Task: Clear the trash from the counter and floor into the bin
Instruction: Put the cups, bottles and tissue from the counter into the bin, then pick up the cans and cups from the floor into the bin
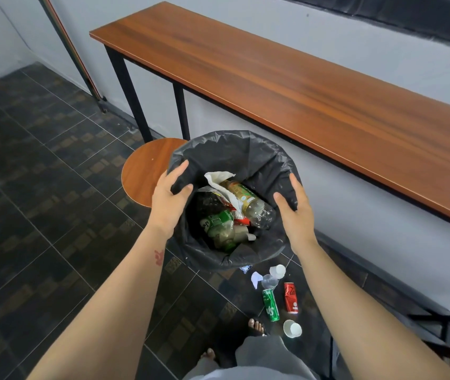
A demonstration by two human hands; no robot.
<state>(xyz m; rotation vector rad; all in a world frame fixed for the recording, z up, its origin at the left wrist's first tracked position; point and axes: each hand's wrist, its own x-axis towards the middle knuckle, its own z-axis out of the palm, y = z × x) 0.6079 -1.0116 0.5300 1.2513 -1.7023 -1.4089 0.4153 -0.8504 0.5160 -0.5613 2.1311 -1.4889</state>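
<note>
Bin (245, 149) w/ black liner sits mid-frame, mouth up. Left hand (169, 200) and right hand (296, 212) each clamp the liner rim on opp. sides. Inside, a clear bottle (251, 204) lies slanted upper-left to lower-right. Lower centre on floor: green can (270, 305) and red can (291, 297), long axes approx. top-to-bottom, plus cups (292, 328).

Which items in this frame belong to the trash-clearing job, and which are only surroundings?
Job: black-lined bin gripped by left hand and right hand; floor litter: green can, red can, white cup, clear plastic cups, white paper scrap.
Surroundings: long wooden counter, round wooden stool.
</note>
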